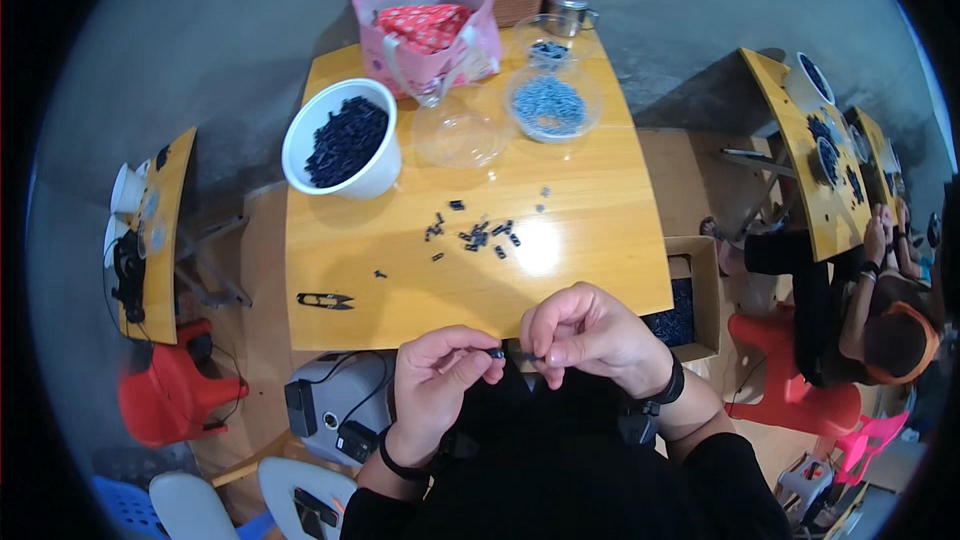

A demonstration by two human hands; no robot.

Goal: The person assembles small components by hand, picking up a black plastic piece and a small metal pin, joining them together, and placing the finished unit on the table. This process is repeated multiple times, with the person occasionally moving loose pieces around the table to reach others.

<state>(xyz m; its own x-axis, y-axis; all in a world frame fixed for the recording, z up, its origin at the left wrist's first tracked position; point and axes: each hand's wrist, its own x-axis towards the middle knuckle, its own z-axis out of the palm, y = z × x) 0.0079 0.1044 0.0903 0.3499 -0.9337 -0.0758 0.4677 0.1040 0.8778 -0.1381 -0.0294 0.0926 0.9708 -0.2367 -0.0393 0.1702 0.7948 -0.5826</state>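
Just past the table's near edge, my left hand [440, 380] pinches a small black plastic piece [495, 352] between thumb and fingertips. Close beside it, my right hand [585, 340] has thumb and forefinger closed on a tiny dark grey part [531, 356], too small to name. A narrow gap separates the two parts. Ahead of my hands, several loose black plastic pieces [478, 237] lie scattered on the yellow wooden table [600, 270]. Thread snips [325, 301] rest near the table's front left corner.
A white bucket [392, 155] of black pieces stands at the back left, by a pink bag [440, 40]. Clear tubs, one with light blue-grey parts [548, 103], stand back right. A cardboard box [706, 290] is beside the table. A person [890, 340] sits farther right.
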